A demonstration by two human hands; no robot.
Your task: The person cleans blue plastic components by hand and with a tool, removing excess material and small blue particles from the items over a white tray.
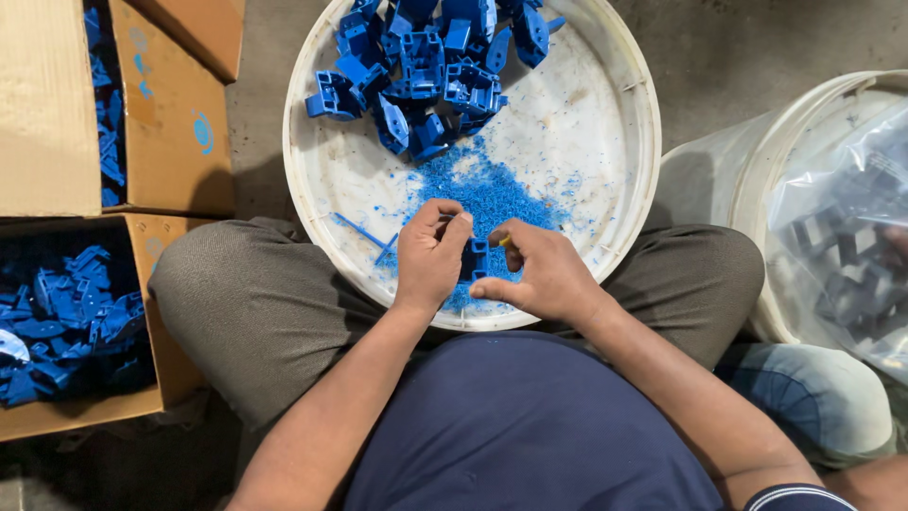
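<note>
Low in the frame, the left hand (430, 254) and right hand (539, 274) meet over the near rim of a white tub lid (624, 161) that rests across the person's lap. The left hand's grip is closed on a small blue part (475, 257), pinching it between thumb and fingers. The right hand's grip is closed on a slim tool (505, 241) with a yellowish tip, set against the part's edge. The part looks like moulded plastic: light, stiff, hollow with thin ribs, so I judge it best held by its outer walls, not the thin tabs.

Just beyond the hands lies a heap of blue shavings (487, 194). Farther up the lid sits a pile of like parts (416, 66). At lower left a box (142, 378) holds more blue parts; another box (170, 114) stands above it. At right, a white bucket (747, 180) holds a clear bag (842, 237) of dark pieces.
</note>
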